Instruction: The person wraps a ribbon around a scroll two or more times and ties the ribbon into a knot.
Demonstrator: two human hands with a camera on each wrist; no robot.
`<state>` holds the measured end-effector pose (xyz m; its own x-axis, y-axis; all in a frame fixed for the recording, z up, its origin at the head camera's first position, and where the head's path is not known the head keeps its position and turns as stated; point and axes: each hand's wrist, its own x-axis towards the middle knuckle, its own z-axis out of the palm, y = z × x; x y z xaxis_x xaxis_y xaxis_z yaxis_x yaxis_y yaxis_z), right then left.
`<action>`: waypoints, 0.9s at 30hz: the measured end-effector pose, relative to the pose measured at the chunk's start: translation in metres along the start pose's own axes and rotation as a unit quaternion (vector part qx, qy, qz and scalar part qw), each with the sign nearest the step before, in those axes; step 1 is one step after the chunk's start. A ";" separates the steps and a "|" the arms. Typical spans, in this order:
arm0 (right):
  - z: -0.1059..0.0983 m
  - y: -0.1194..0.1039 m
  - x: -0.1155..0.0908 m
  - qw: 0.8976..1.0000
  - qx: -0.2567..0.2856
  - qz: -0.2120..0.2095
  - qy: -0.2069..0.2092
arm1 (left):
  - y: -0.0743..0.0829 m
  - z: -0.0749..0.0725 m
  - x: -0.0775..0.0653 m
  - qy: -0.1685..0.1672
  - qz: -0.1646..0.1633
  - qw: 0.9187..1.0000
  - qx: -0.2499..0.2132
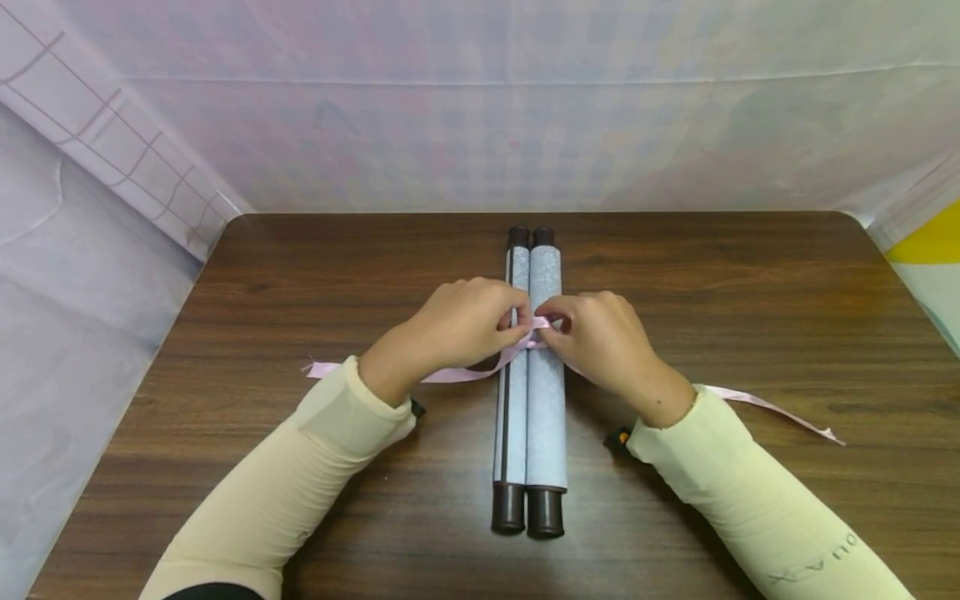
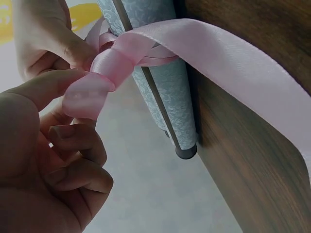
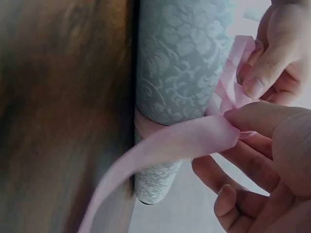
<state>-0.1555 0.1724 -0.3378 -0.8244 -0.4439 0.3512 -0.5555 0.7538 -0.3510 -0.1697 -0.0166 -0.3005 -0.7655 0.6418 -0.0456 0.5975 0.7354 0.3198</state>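
A scroll rolled from both ends (image 1: pixel 547 417), pale blue with a floral pattern and dark end knobs, lies lengthwise on the table. A pink satin ribbon (image 1: pixel 459 375) passes round its middle, with loose ends trailing left and right. My left hand (image 1: pixel 471 321) pinches a fold of the ribbon just above the rolls. Close beside it, my right hand (image 1: pixel 606 342) holds the ribbon between thumb and index finger. In the left wrist view, a ribbon loop (image 2: pixel 114 65) shows at the left fingertips. The right wrist view shows a ribbon tail (image 3: pixel 160 145) hanging from the right fingers.
The brown wood-grain table (image 1: pixel 225 467) ends at a pale checked cloth backdrop (image 1: pixel 510 125). White cloth (image 1: pixel 67 250) hangs at the left. A yellow patch (image 1: pixel 930 237) shows beyond the right edge. Pale sleeves (image 1: pixel 300 475) cover both forearms.
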 end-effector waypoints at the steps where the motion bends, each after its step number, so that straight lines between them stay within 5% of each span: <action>1: -0.001 0.000 0.000 1.000 -0.003 0.000 -0.001 | 0.000 0.000 0.000 0.000 -0.001 1.000 -0.002; 9: -0.002 -0.001 -0.001 1.000 0.003 0.017 -0.016 | -0.009 0.000 -0.011 0.014 -0.028 0.999 -0.014; 16: -0.002 -0.001 -0.001 1.000 0.008 0.022 -0.014 | -0.019 0.001 -0.024 -0.007 -0.060 0.998 0.005; 27: -0.007 0.000 0.002 0.999 -0.010 0.017 -0.033 | -0.028 0.002 -0.029 0.018 -0.058 0.998 -0.013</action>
<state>-0.1563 0.1751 -0.3309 -0.8487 -0.4481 0.2810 -0.5249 0.7787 -0.3437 -0.1635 -0.0556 -0.3097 -0.8378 0.5438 -0.0497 0.4981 0.7984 0.3383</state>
